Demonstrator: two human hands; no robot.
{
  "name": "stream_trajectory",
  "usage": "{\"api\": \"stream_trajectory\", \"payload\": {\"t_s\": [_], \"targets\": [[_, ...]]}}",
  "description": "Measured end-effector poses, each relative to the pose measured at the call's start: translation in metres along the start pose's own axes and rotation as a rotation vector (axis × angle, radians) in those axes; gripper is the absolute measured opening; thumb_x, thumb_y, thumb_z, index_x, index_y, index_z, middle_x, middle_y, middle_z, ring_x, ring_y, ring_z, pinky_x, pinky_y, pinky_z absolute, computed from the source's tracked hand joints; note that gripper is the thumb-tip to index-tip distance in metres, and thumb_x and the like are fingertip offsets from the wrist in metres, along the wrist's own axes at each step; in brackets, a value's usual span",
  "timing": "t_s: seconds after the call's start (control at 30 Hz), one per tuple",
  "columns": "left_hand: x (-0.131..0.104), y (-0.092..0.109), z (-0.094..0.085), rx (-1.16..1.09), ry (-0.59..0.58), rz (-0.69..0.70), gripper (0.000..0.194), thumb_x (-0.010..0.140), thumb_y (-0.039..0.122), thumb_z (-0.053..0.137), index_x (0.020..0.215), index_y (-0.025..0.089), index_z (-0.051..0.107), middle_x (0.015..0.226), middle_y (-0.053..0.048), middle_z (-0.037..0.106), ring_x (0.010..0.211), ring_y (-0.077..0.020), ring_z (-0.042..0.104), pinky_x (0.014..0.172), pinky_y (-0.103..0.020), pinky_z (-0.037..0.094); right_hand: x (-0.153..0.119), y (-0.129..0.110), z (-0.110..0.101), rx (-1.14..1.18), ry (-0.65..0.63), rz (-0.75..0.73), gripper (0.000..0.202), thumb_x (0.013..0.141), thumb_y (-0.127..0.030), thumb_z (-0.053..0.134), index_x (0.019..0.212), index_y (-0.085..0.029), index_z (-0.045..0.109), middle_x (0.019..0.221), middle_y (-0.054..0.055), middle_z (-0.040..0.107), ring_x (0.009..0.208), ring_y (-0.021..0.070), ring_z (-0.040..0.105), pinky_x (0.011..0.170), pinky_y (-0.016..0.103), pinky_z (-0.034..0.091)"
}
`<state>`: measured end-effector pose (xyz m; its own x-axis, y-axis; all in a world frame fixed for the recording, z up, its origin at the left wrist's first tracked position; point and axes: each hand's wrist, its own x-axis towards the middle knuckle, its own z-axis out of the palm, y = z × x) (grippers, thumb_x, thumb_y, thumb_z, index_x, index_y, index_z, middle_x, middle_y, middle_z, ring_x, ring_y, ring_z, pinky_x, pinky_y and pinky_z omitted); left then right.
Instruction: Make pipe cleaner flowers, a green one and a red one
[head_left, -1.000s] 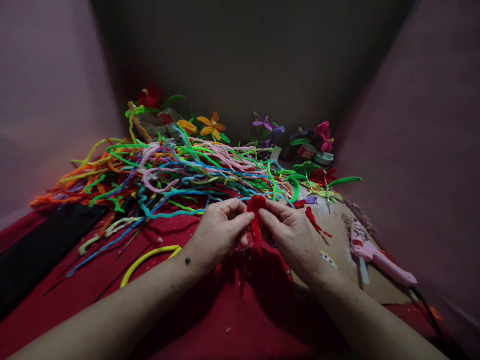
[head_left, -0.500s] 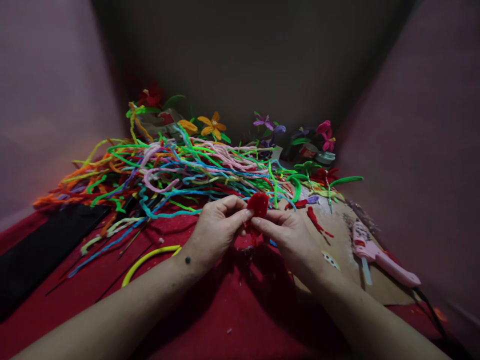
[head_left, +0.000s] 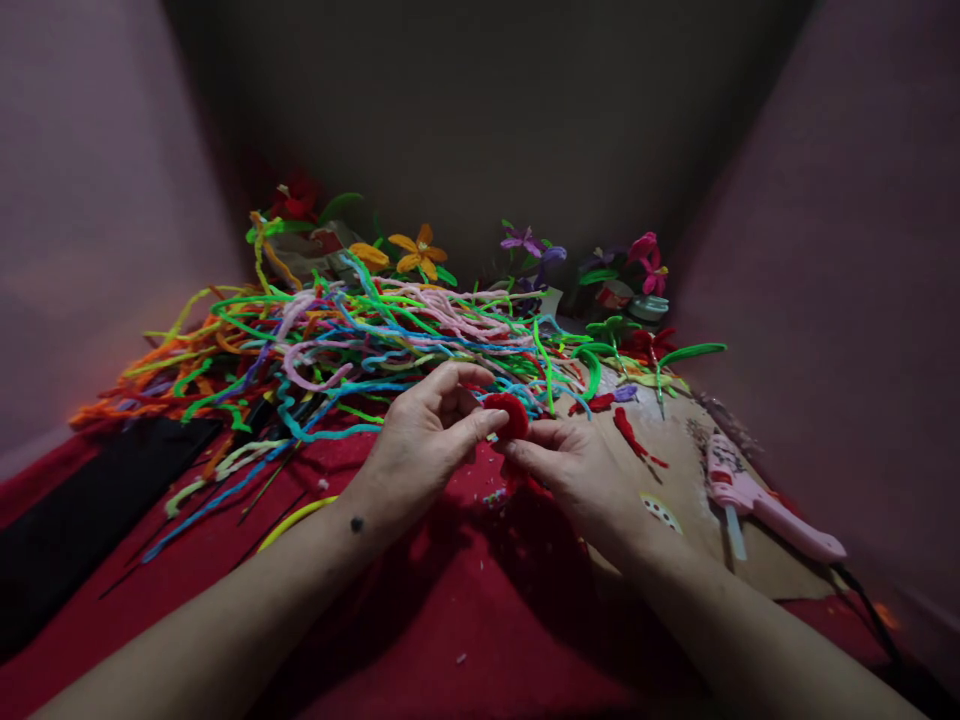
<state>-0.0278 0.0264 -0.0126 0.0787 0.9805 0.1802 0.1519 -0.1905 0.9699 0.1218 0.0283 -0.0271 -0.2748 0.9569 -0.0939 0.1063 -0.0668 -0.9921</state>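
Between my two hands is a red fuzzy pipe-cleaner piece (head_left: 511,412), its upper edge rounded like a petal. My left hand (head_left: 442,425) pinches it from the left, thumb across its front. My right hand (head_left: 566,460) grips its lower right side between thumb and fingers. More red fuzz shows beneath the right fingertips, partly hidden. Just behind my hands lies a heap of coloured pipe cleaners (head_left: 420,325). Small bits (head_left: 495,497) are scattered on the red cloth (head_left: 450,600) below.
At right a pink glue gun (head_left: 772,515) rests on cardboard (head_left: 690,500), beside red pipe-cleaner pieces (head_left: 634,435). A black flat item (head_left: 97,510) lies at left. Finished-looking flowers, including an orange one (head_left: 420,252), stand at the back. A yellow curved piece (head_left: 296,520) sits near my left forearm.
The red piece has tipped and sunk slightly, showing a rounder edge. My left hand has shifted a little left, its index finger lifted and more extended.
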Motion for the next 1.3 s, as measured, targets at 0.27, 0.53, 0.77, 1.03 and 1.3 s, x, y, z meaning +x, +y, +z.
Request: {"api": "stream_trajectory", "payload": {"t_s": [0.27,0.53,0.77,1.03,1.3], "targets": [[-0.002,-0.01,-0.003,0.292,-0.001,0.262,0.014,0.08,0.031,0.055,0.083,0.02,0.063,0.065,0.003,0.056,0.058,-0.0094,0.048,0.057,-0.018,0.037,-0.001,0.001,0.001,-0.019,-0.058,-0.042,0.016,0.07,-0.019,0.057,0.055,-0.014,0.059,0.05,-0.005,0.048,0.047,0.0066,0.036,0.048,0.022,0.028],[-0.003,-0.009,-0.007,0.385,0.039,0.365,0.014,0.082,0.028,0.053,0.085,0.018,0.06,0.07,0.001,0.057,0.062,-0.0101,0.049,0.06,-0.019,0.039,0.0,0.006,-0.004,0.161,-0.138,0.006,0.014,0.071,-0.024,0.064,0.062,-0.014,0.065,0.053,-0.004,0.053,0.048,0.0064,0.041,0.05,0.022,0.03],[-0.007,-0.008,-0.007,0.351,0.04,0.367,0.011,0.082,0.024,0.052,0.087,0.018,0.06,0.07,0.001,0.057,0.06,-0.0095,0.05,0.058,-0.018,0.039,0.003,0.006,-0.006,0.395,-0.204,0.104,0.011,0.067,-0.023,0.069,0.068,-0.012,0.069,0.062,0.002,0.063,0.059,0.0108,0.053,0.062,0.025,0.039],[-0.009,-0.008,-0.006,0.307,0.052,0.424,0.007,0.082,0.021,0.053,0.088,0.019,0.056,0.069,0.003,0.058,0.054,-0.0072,0.051,0.054,-0.018,0.041,0.001,0.005,-0.007,0.208,-0.068,-0.055,0.013,0.068,-0.026,0.069,0.065,-0.014,0.072,0.058,0.001,0.063,0.056,0.0107,0.052,0.059,0.026,0.04],[-0.013,-0.01,0.0,0.119,0.027,0.433,0.048,0.074,0.014,0.062,0.118,0.024,0.045,0.084,0.0,0.062,0.071,-0.0121,0.061,0.062,-0.022,0.049,0.0,0.005,-0.011,0.01,0.144,-0.329,0.011,0.072,-0.022,0.065,0.076,-0.018,0.074,0.062,0.001,0.066,0.059,0.0119,0.054,0.059,0.026,0.043]]}}
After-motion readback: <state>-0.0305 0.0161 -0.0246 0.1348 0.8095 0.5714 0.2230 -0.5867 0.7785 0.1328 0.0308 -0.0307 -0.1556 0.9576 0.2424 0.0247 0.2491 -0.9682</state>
